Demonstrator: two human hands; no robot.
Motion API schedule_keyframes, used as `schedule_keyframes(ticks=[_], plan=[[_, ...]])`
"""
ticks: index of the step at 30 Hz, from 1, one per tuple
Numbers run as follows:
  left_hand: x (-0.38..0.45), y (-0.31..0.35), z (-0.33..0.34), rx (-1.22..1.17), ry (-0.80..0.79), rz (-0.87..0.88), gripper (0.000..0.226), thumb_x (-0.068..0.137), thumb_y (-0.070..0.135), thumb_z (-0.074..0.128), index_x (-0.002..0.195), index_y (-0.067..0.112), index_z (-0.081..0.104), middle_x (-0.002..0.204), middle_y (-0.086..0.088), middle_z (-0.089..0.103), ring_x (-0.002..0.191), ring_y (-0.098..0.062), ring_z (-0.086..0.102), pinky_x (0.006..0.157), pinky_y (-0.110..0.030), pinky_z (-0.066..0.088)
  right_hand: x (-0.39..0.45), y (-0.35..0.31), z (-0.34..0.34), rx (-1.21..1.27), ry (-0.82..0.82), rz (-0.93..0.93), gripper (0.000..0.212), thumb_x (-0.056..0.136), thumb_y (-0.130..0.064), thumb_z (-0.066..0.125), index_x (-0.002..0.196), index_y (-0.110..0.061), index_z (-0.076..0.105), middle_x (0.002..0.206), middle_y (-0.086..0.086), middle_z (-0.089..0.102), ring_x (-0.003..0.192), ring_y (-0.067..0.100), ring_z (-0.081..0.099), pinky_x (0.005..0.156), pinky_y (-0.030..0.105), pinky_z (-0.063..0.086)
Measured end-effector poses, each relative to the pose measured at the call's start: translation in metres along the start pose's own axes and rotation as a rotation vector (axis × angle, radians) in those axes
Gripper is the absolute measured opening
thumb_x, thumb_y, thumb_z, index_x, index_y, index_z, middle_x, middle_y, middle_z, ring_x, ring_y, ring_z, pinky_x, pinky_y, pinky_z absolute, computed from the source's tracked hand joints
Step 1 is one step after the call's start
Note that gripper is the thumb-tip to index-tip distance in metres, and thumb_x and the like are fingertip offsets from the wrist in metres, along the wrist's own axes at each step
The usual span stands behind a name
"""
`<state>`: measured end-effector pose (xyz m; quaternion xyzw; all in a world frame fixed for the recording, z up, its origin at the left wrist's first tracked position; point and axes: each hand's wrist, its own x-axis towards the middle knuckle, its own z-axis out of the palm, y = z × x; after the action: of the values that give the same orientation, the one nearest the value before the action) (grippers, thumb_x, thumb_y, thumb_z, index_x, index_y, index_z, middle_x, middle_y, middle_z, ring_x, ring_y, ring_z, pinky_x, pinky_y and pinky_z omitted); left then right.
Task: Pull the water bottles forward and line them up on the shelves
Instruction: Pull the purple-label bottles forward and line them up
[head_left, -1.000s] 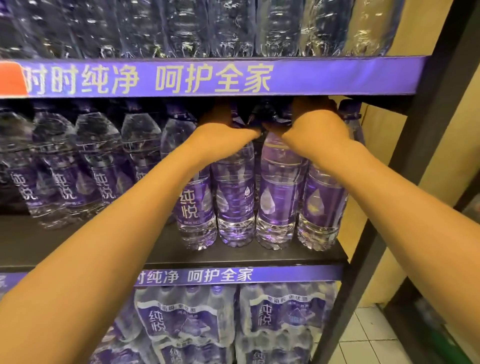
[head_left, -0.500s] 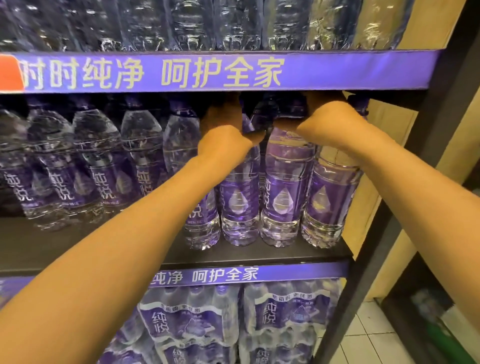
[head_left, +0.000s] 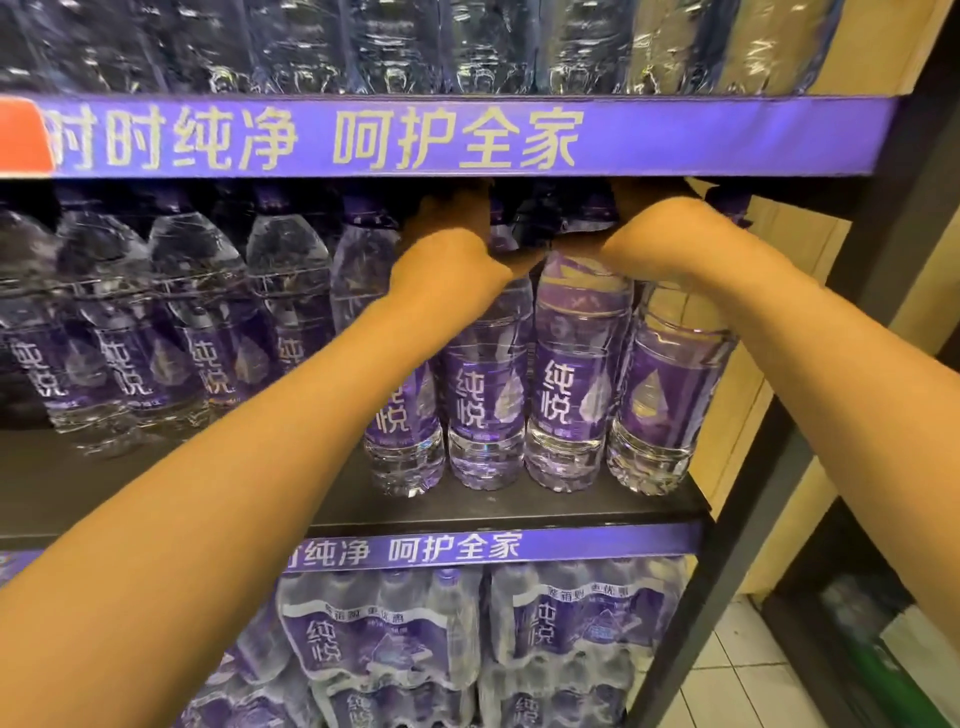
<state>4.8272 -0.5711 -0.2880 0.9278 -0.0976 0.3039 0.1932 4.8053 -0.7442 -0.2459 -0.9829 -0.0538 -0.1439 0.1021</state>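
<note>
Four purple-labelled water bottles stand at the front right of the middle shelf (head_left: 519, 506). My left hand (head_left: 452, 265) grips the neck of the second bottle (head_left: 485, 400). My right hand (head_left: 675, 241) holds the top of the third bottle (head_left: 569, 384), beside its purple cap, and covers the top of the rightmost bottle (head_left: 667, 400). The fingers of both hands are hidden under the upper shelf edge (head_left: 675, 135). A row of the same bottles (head_left: 197, 322) stands further back on the left of this shelf.
Shrink-wrapped bottle packs (head_left: 389, 639) fill the shelf below, and more wrapped bottles (head_left: 415, 47) sit on the shelf above. The rack's dark upright post (head_left: 769, 519) stands close on the right, with cardboard (head_left: 779, 270) behind it and tiled floor (head_left: 727, 675) below.
The second and third bottles have turned under my hands, so their printed names now face front. The view has moved slightly closer and to the left.
</note>
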Motion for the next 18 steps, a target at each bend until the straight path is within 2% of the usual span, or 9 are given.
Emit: schedule_keyframes(ticks=[3,4,6,8,10,12,14,15,18], plan=[[-0.003,0.006,0.008,0.041,0.112,0.042,0.077,0.083,0.062,0.063,0.136,0.010,0.046,0.124,-0.018,0.058,0.112,-0.038,0.054,0.085,-0.044,0.050,-0.005,0.001,-0.006,0.194,-0.029,-0.018,0.038,0.090,-0.044,0.063,0.098,-0.007,0.065,0.093,0.014,0.064,0.080,0.034,0.058,0.067,0.038,0.045],[-0.003,0.004,0.008,0.028,0.114,0.078,0.076,0.083,0.061,0.063,0.136,0.009,0.045,0.123,-0.018,0.059,0.111,-0.037,0.054,0.084,-0.041,0.048,-0.006,0.000,-0.006,0.201,-0.031,0.008,0.038,0.090,-0.042,0.062,0.087,-0.005,0.066,0.088,0.017,0.062,0.073,0.035,0.057,0.063,0.039,0.044],[-0.002,-0.002,0.004,-0.072,0.055,0.118,0.072,0.084,0.060,0.063,0.135,0.012,0.045,0.115,-0.016,0.063,0.102,-0.033,0.058,0.080,-0.037,0.048,-0.007,-0.001,-0.002,0.124,-0.043,0.074,0.043,0.094,-0.037,0.054,0.061,-0.011,0.046,0.061,0.011,0.041,0.051,0.025,0.032,0.051,0.036,0.027],[0.000,-0.006,-0.002,-0.134,-0.040,0.100,0.071,0.085,0.061,0.062,0.137,0.018,0.041,0.112,-0.016,0.063,0.093,-0.031,0.061,0.076,-0.039,0.053,-0.006,-0.005,0.003,0.030,-0.029,0.112,0.043,0.098,-0.036,0.048,0.063,-0.012,0.036,0.056,0.005,0.029,0.049,0.020,0.024,0.050,0.036,0.022],[0.003,-0.008,-0.004,-0.096,-0.033,0.124,0.075,0.085,0.058,0.063,0.143,0.018,0.038,0.128,-0.015,0.055,0.111,-0.033,0.054,0.089,-0.039,0.048,-0.005,-0.004,0.006,-0.006,-0.016,0.138,0.043,0.098,-0.024,0.043,0.060,-0.013,0.027,0.055,0.005,0.029,0.050,0.021,0.025,0.048,0.033,0.021],[0.005,-0.007,-0.004,-0.065,-0.010,0.126,0.078,0.086,0.055,0.064,0.147,0.016,0.035,0.140,-0.013,0.047,0.124,-0.034,0.045,0.095,-0.037,0.041,-0.006,0.001,0.005,0.090,-0.020,0.133,0.041,0.097,-0.027,0.048,0.061,-0.013,0.034,0.057,0.007,0.036,0.054,0.025,0.033,0.048,0.030,0.025],[0.008,-0.009,-0.002,-0.077,-0.051,0.093,0.078,0.088,0.053,0.064,0.149,0.017,0.032,0.140,-0.014,0.047,0.122,-0.035,0.046,0.089,-0.034,0.041,-0.007,0.003,0.001,0.214,-0.004,0.096,0.036,0.093,-0.042,0.056,0.074,-0.011,0.051,0.064,0.010,0.049,0.061,0.028,0.043,0.052,0.029,0.032],[0.010,-0.011,-0.002,-0.081,-0.074,0.076,0.077,0.088,0.052,0.064,0.148,0.017,0.032,0.137,-0.014,0.049,0.117,-0.034,0.050,0.085,-0.033,0.041,-0.009,0.004,-0.001,0.245,-0.001,0.086,0.037,0.092,-0.043,0.058,0.073,-0.012,0.051,0.063,0.010,0.048,0.057,0.027,0.041,0.050,0.028,0.030],[0.013,-0.014,-0.003,-0.094,-0.089,0.065,0.072,0.088,0.050,0.065,0.144,0.017,0.035,0.132,-0.013,0.051,0.109,-0.026,0.050,0.085,-0.031,0.040,-0.010,0.004,-0.004,0.281,-0.005,0.111,0.045,0.092,-0.030,0.057,0.057,-0.015,0.035,0.056,0.006,0.030,0.049,0.022,0.024,0.046,0.028,0.020]])
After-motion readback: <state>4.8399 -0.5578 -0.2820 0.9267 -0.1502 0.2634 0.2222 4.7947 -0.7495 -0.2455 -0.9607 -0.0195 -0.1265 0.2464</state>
